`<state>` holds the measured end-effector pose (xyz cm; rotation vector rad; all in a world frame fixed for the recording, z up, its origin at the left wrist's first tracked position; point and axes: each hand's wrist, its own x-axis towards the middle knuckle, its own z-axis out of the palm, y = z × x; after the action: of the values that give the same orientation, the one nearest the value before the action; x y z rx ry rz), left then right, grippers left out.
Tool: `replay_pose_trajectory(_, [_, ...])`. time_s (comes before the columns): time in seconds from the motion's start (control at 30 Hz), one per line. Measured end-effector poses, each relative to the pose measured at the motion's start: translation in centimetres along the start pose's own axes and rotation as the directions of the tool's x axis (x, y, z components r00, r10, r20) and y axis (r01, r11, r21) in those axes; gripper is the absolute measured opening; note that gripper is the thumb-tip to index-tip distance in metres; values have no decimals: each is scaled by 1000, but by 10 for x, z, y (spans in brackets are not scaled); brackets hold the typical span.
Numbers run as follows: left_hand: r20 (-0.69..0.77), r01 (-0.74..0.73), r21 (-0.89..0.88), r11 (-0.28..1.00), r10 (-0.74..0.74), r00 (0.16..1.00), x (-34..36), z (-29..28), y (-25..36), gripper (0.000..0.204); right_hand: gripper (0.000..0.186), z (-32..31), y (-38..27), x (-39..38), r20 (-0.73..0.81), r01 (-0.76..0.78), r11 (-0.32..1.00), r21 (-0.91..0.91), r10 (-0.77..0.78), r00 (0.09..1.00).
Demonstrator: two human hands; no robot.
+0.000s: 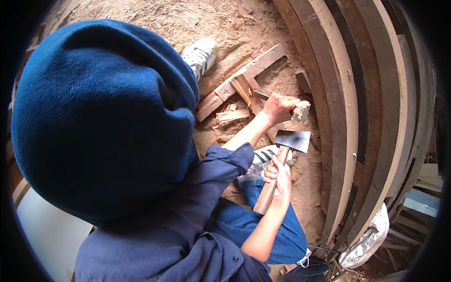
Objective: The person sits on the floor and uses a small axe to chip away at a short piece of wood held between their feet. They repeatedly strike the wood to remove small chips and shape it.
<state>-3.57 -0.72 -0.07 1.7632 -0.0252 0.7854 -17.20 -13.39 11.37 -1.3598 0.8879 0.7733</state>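
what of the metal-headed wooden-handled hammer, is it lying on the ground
No, the right hand grips the hammer by its wooden handle.

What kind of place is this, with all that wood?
Probably a woodworking shop. Long planks are lined up on one side, wood scraps lie on the ground, and someone holds a hammer.

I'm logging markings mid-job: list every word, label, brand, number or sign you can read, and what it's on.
No words, labels, brands or numbers can be read.
Notched wood: drawn lines and crossed strokes, too small to make out surely.
Hammer: no readable print.
Silvery sack: none readable either.
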Motion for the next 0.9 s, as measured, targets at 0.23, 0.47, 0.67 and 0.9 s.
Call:
replay_pose_trajectory(0.23, [60,-15,46,999,12,998,-6,-1,-4,21,22,9,-10,-5,5,77,996,34,-78,997])
replay_pose_trajectory(0.47, [89,-21,71,997,15,996,-5,3,-8,17,22,7,-4,-1,4,24,999,31,-24,1000])
replay_pose_trajectory(0.67, [120,-36,99,994,24,992,-8,1,-12,14,23,3,-2,3,-10,24,999,37,-24,1000])
replay_pose_trajectory(0.9, [158,-50,124,991,30,987,-10,1,-16,12,23,7,-7,-1,-6,45,998,41,-45,999])
